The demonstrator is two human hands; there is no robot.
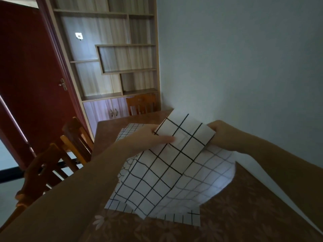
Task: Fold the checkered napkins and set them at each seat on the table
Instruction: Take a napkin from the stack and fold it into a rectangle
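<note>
The left hand [150, 137] and right hand [222, 135] each pinch 1 side of the lifted checkered napkin [167, 165] above the bench [244, 215], likely to fold it.

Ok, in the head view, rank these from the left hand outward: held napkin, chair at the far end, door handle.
From the left hand:
1. Held napkin, in its grip.
2. Chair at the far end, beyond the table.
3. Door handle, far left.
</note>
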